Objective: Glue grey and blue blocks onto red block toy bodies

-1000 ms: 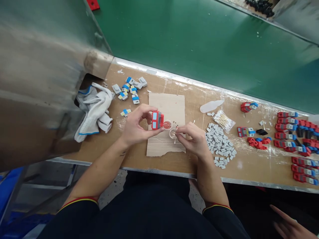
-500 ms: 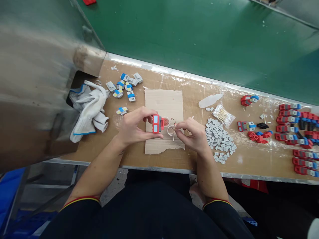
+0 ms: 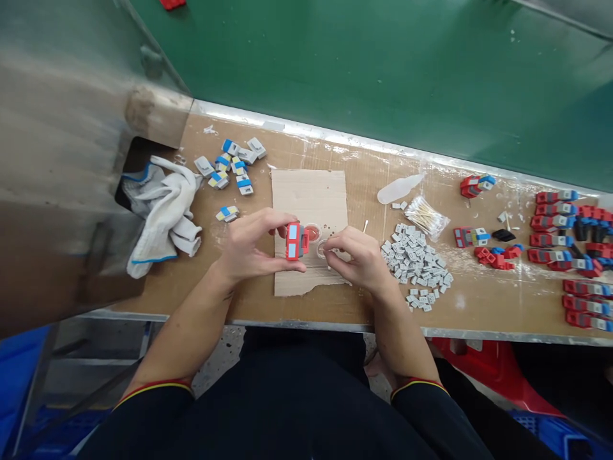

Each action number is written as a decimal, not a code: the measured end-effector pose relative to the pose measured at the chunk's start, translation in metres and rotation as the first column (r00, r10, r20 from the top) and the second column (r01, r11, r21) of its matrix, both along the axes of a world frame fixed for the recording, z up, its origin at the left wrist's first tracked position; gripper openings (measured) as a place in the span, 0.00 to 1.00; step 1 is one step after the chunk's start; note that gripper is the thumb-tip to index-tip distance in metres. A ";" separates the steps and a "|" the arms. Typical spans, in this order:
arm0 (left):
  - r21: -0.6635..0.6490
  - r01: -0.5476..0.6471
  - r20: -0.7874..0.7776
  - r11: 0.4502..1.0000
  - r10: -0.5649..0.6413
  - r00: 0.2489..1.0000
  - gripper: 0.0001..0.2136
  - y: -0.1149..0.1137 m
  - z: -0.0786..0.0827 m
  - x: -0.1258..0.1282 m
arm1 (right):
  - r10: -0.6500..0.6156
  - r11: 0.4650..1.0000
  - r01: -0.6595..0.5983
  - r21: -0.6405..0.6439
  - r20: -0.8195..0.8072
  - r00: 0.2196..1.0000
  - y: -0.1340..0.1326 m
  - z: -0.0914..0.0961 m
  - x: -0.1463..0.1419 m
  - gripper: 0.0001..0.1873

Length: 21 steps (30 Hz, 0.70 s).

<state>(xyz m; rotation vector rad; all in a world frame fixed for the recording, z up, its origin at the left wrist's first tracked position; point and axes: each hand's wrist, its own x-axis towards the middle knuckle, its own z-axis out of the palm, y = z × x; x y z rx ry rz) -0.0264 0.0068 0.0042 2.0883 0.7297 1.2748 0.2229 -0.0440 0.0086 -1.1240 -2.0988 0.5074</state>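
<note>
My left hand (image 3: 256, 246) is closed on a red and grey toy vehicle part (image 3: 293, 241) with pale blue windows, pinched between thumb and fingers above a cardboard sheet (image 3: 309, 191). Over the same sheet, my right hand (image 3: 352, 255) pinches a thin cotton swab, now almost wholly hidden by the fingers. Its fingertips are at a small clear dish (image 3: 320, 249); whether they touch it I cannot tell. A second round dish (image 3: 313, 232) with a reddish look sits just behind the toy part.
Grey-blue parts (image 3: 230, 167) and white gloves (image 3: 163, 211) lie left. To the right are a loose swab (image 3: 366, 226), a heap of small grey pieces (image 3: 414, 255), a swab bag (image 3: 426, 216), a translucent bottle (image 3: 400, 189) and rows of red-blue toys (image 3: 550, 223). A metal panel (image 3: 71, 160) stands left.
The view has shifted slightly. My right hand has come closer to the toy part, its fingers now covering more of the clear dish and the swab. My left hand keeps its hold.
</note>
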 end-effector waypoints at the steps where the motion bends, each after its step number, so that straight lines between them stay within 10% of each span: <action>1: -0.003 0.002 0.010 1.000 -0.002 1.000 0.27 0.000 0.000 0.000 | 0.005 1.000 -0.005 0.012 -0.025 1.000 -0.001 0.003 0.001 0.09; 9: 0.044 0.051 -0.104 0.998 -0.046 0.993 0.29 -0.003 0.000 0.005 | -0.145 0.962 0.245 0.120 -0.536 0.832 -0.017 0.024 0.007 0.07; 21: 0.141 0.137 -0.120 0.981 -0.120 0.985 0.31 -0.008 -0.005 0.013 | -0.040 0.980 0.121 0.158 -0.442 0.896 -0.018 0.027 -0.005 0.06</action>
